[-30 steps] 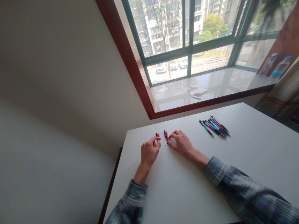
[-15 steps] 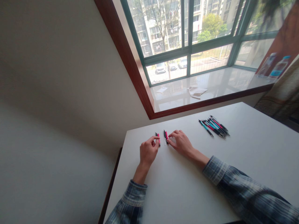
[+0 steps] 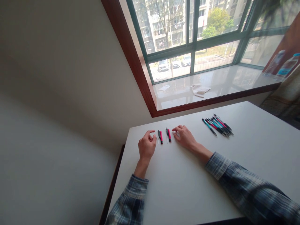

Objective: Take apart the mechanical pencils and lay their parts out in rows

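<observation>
Two short pink-and-black pen parts lie side by side on the white table [image 3: 178, 187]: the left one [image 3: 160, 137] and the right one [image 3: 168, 134]. My left hand [image 3: 146, 147] rests just left of them with its fingers loosely curled and holds nothing. On the other side, my right hand [image 3: 185, 137] lies on the table with its fingers apart, touching neither part. Both arms wear plaid sleeves.
A bunch of several pens [image 3: 217, 125], pink, teal and black, lies at the table's far right. Behind the table runs a glossy window sill [image 3: 211, 84] with a crumpled cloth [image 3: 199, 90]. Two bottles [image 3: 284, 65] stand at the sill's right end. A wall lies left.
Both hands have let go of the pink-and-black parts and drawn slightly away to either side. The two parts now lie free on the table. The camera tilted a little.
</observation>
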`<action>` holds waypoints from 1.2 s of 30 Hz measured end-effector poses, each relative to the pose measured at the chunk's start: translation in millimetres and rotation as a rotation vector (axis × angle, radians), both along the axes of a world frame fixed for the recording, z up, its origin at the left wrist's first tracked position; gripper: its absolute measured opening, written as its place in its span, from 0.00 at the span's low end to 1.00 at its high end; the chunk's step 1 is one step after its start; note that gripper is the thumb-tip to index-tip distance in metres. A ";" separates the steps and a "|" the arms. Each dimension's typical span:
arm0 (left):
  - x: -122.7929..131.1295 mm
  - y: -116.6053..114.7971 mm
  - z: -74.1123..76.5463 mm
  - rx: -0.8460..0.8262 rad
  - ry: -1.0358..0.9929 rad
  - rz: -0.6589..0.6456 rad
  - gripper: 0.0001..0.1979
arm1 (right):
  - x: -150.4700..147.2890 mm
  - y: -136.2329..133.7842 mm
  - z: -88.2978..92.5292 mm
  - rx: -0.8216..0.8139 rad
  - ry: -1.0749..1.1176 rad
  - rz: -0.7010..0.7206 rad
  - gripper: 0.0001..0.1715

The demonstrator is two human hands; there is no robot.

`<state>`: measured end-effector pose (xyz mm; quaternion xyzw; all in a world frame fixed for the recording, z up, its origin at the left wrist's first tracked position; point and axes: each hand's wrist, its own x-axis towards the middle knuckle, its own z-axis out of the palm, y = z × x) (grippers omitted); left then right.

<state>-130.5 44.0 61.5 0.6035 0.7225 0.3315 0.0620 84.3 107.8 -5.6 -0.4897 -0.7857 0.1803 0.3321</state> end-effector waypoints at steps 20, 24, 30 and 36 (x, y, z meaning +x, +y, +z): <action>-14.0 10.9 -15.8 -0.030 0.016 -0.017 0.12 | 109.2 21.4 6.4 0.093 -0.237 -0.151 0.11; -15.5 12.4 -16.3 -0.028 0.016 -0.022 0.12 | 143.8 36.2 8.7 0.049 -0.296 -0.377 0.09; -18.4 14.2 -20.3 -0.014 0.011 -0.024 0.11 | 170.3 44.8 5.8 -0.011 -0.305 -0.490 0.11; -17.0 12.7 -21.4 -0.021 0.001 -0.045 0.12 | 199.4 47.3 2.6 -0.017 -0.325 -0.519 0.13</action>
